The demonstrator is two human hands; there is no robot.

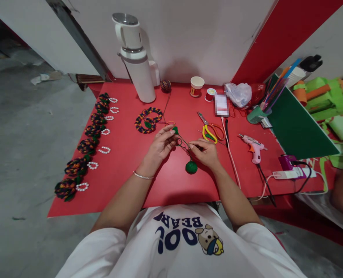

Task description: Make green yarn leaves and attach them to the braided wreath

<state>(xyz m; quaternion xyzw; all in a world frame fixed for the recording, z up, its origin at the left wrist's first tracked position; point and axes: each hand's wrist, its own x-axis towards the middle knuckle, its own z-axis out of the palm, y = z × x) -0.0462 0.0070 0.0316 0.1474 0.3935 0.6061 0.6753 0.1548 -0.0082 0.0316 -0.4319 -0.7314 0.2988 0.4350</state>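
My left hand (163, 143) is closed in a pinch on a small green yarn piece (175, 130), held above the red table. Green yarn (184, 141) runs from that piece to my right hand (204, 152), whose fingers are pinched together on the strand. Whether a thin hook is also between those fingers I cannot make out. Just below my right hand lies a green yarn ball (191, 167). Beyond my left hand is a coiled multicoloured braided yarn strip (148, 120) with a green leaf-like piece on it. A dark multicoloured yarn ball (166, 86) sits farther back.
Multicoloured yarn flowers (87, 146) and white bead loops (104, 150) line the left edge. A flask (139, 73), paper cup (197, 85) and thread spool (210, 94) stand behind. Scissors (202, 119), a phone (221, 105), pink glue gun (254, 148) and power strip (293, 173) lie right.
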